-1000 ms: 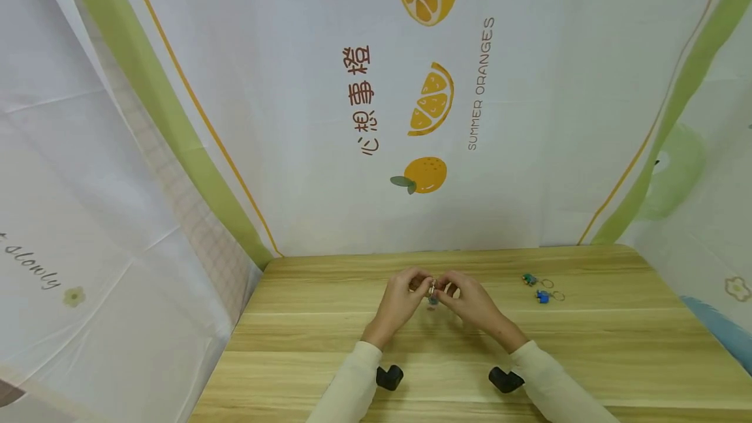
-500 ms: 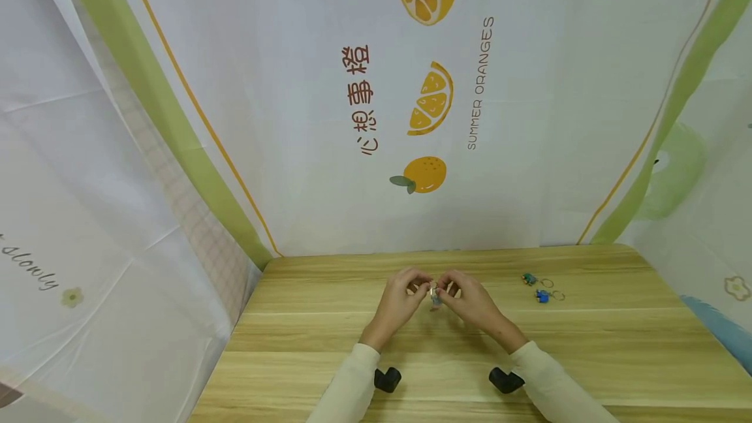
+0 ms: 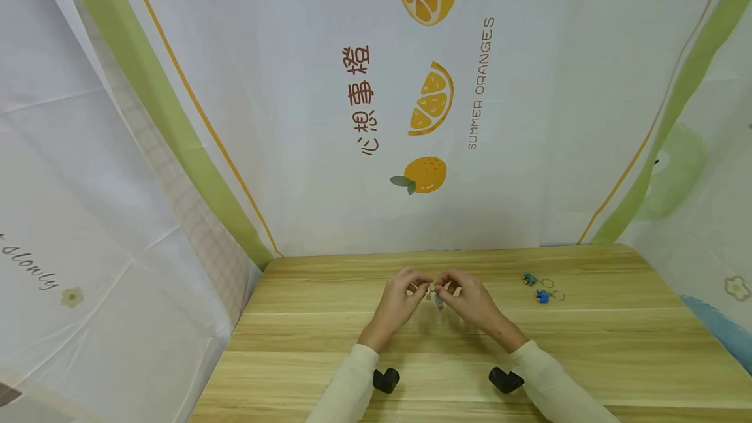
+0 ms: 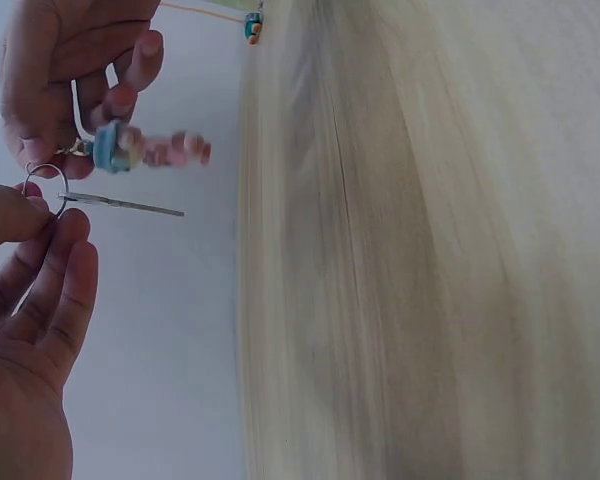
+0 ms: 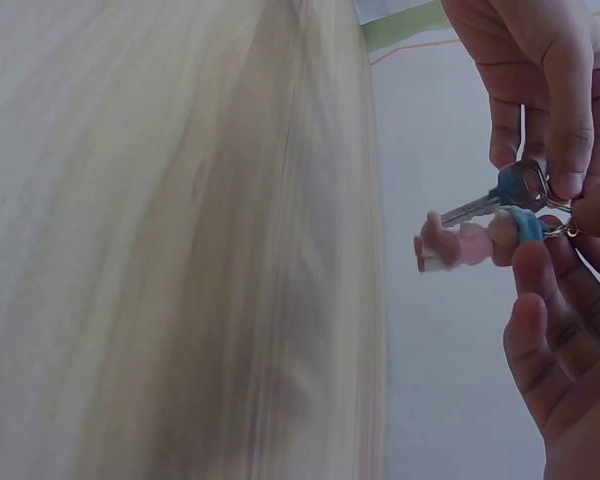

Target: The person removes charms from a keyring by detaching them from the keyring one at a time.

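Note:
In the head view, my left hand [image 3: 396,302] and right hand [image 3: 470,302] meet above the table, fingertips close together. Between them is a thin metal key ring [image 4: 66,184]; my left thumb and fingers pinch its lower side in the left wrist view, while my right hand pinches it at the other side, by the gold clasp. A key [image 5: 474,208] with a blue-and-dark head hangs from the ring. Beside the key dangles a small pink figurine charm [image 5: 472,243] with a teal top, blurred in the left wrist view. My fingertips partly hide the ring.
To the right on the wooden table [image 3: 329,331] lie a green figurine keychain [image 3: 529,279] and a blue figurine keychain [image 3: 542,296], each with a ring. A white printed cloth [image 3: 294,149] hangs behind the table's far edge.
The figurine charm has shifted slightly right, and the key and charm now hang apart from each other. Both hands stay in nearly the same place.

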### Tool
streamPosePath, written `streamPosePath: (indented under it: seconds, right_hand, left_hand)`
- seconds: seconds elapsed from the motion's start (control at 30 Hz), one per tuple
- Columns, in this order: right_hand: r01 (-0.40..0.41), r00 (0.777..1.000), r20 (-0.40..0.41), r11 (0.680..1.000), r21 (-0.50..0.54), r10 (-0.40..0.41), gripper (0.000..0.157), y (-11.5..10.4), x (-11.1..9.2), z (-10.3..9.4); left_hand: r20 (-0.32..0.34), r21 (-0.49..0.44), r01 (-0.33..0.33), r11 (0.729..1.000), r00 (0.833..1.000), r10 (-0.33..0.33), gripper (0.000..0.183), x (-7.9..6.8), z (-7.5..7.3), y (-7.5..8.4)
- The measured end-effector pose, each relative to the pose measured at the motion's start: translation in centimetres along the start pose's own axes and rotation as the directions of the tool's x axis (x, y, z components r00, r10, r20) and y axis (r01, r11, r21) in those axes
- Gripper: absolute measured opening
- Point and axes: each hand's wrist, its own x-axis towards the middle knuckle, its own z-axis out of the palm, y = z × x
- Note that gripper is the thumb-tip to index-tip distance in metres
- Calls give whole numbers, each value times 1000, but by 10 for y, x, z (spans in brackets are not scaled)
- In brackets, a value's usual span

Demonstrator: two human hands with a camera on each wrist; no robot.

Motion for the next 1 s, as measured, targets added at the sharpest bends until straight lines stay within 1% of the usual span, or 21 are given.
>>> streamPosePath:
  seconds: [0.1, 0.2, 0.23, 0.4, 0.53, 0.63, 0.77, 1.0]
  right_hand:
    - [23, 1000, 13, 1000, 1, -23, 2, 0, 0, -1]
    - [39, 999, 30, 999, 8, -39, 6, 1, 0, -1]
    - [43, 998, 34, 999, 12, -44, 9, 1, 0, -1]
    - [55, 997, 46, 998, 29, -56, 9, 0, 0, -1]
    - [44, 997, 59, 998, 40, -46, 8, -2, -1, -1]
    - [31, 997, 68, 998, 49, -34, 8, -4, -1, 0]
    - [39, 997, 68, 998, 54, -43, 10, -4, -1, 1]
    - [58, 996, 66, 996, 71, -63, 14, -2, -2, 3]
  left_hand:
    - [0, -4, -7, 1000, 1000, 7, 15, 0, 0, 0]
    - [0, 0, -10, 1000, 1000, 10, 13, 0, 1, 1]
    - [1, 1, -9, 1000, 1000, 9, 13, 0, 1, 1]
    - [14, 8, -14, 1000, 1000, 14, 9, 0, 1, 1]
    - [16, 14, -23, 1000, 1000, 23, 5, -1, 1, 1]
    - [14, 17, -11, 1000, 1000, 10, 4, -2, 1, 1]
    - [9, 25, 0, 1000, 1000, 0, 7, -2, 2, 0]
    - [5, 46, -18, 999, 1000, 18, 8, -2, 3, -3]
